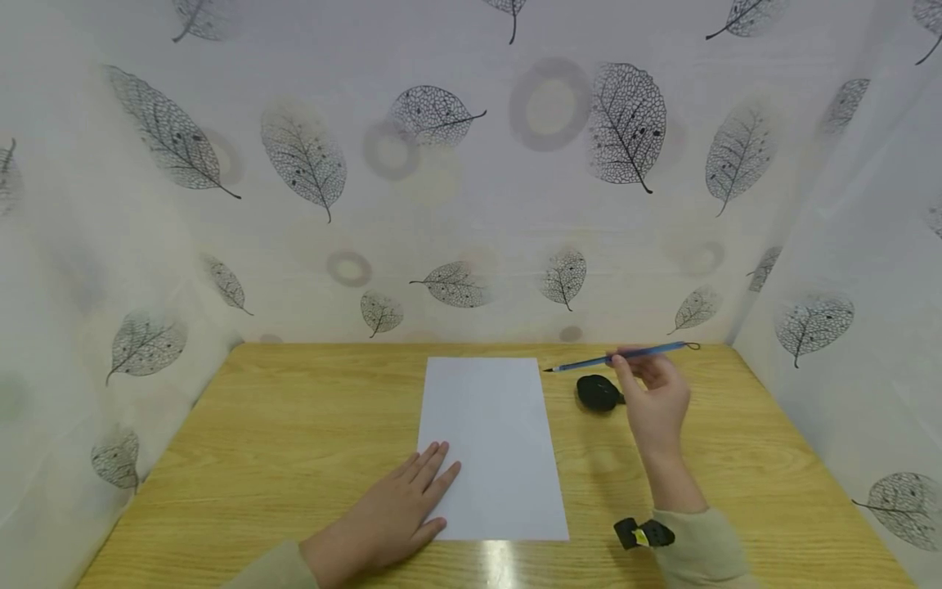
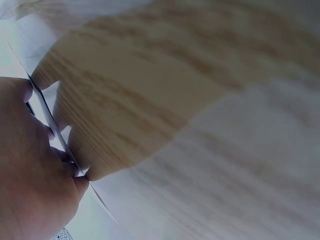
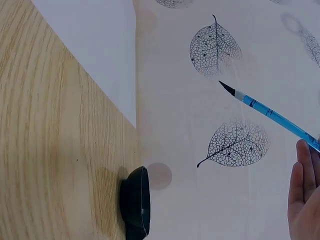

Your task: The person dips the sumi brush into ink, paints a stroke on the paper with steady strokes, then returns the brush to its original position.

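A white sheet of paper (image 1: 489, 433) lies upright on the wooden table. My left hand (image 1: 397, 507) rests on its lower left edge with the fingers straight and spread. Beyond the sheet's right side, my right hand (image 1: 655, 397) pinches a blue writing brush (image 1: 651, 351) by its handle, held above the table. The dark tip (image 3: 227, 88) points left, toward the sheet's upper right corner, and touches nothing. Just below the brush stands a small black ink dish (image 1: 598, 393). In the right wrist view the dish (image 3: 135, 202) shows from its side; its contents are hidden there.
The yellowish wooden table (image 1: 294, 425) carries all of this. A pale curtain (image 1: 471, 204) printed with leaves hangs along the table's back and both sides. A black strap piece with a yellow patch (image 1: 643, 534) sits at the right wrist.
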{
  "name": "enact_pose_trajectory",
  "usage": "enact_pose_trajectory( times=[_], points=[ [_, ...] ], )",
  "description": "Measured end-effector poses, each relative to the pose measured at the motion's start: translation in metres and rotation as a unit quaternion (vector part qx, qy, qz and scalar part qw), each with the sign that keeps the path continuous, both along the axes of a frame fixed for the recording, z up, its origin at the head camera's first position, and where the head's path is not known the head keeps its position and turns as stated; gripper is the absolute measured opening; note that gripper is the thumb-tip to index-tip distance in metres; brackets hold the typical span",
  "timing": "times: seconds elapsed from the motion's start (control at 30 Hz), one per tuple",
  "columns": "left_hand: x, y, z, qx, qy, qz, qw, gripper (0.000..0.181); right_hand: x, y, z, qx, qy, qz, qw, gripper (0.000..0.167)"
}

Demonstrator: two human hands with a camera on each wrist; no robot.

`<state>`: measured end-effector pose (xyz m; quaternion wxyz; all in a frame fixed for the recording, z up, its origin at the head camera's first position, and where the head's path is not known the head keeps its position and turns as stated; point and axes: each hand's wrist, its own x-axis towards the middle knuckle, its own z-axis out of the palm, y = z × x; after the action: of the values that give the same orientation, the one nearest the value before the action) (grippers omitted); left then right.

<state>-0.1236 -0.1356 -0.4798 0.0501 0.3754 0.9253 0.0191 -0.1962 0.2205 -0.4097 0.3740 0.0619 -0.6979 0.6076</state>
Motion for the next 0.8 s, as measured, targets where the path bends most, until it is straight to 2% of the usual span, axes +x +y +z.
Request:
enact_pose_trajectory(
  times=[0.2, 0.5, 0.8],
  points=[
    [0.0, 0.0, -0.001, -0.001, -0.002, 0.001, 1.0, 0.067, 0.0, -0.008, -0.003, 0.007, 0.01, 0.013, 0.9998, 0.01],
    [0.0, -0.001, 0.001, 0.003, -0.011, 0.003, 0.9999, 0.067, -0.003, -0.021, -0.007, -0.014, 0.02, 0.04, 0.9989, 0.009],
    [-0.001, 0.0, 0.001, 0.001, -0.019, 0.004, 0.9998, 0.067, -0.004, -0.037, -0.013, -0.01, -0.019, 0.051, 0.9985, 0.01]
  ],
)
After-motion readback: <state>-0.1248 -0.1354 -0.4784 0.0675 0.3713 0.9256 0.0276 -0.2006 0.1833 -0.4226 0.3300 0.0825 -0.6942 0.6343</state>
